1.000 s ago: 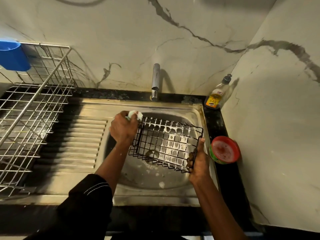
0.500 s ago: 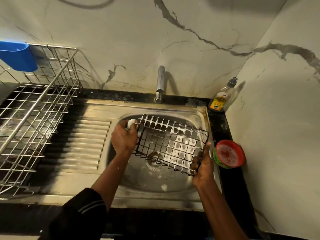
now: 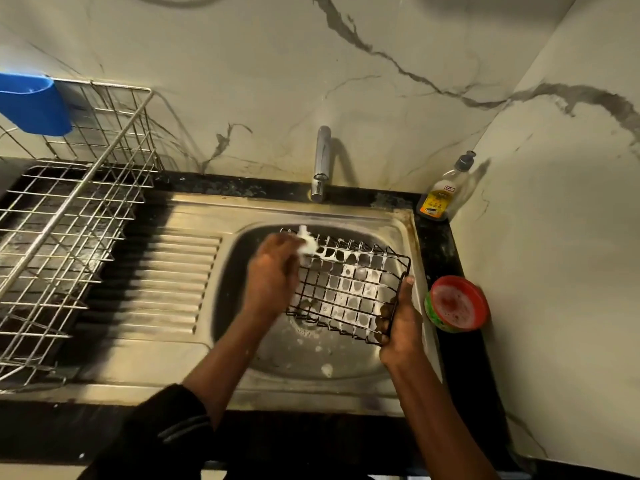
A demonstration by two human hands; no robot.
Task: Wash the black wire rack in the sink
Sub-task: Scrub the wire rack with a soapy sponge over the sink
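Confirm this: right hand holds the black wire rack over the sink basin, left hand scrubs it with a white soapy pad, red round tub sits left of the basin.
One error: the head view shows the red round tub right of the sink basin, not left. The right hand holds the black wire rack and the left hand scrubs it with the white soapy pad, as stated.

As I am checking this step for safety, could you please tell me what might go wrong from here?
1. The foamy black wire rack is held over the sink only at its right end by the right hand; that grip could slip while the left hand scrubs with the white scrubber.
2. The red-rimmed soap tub sits close beside the right hand and might get knocked.
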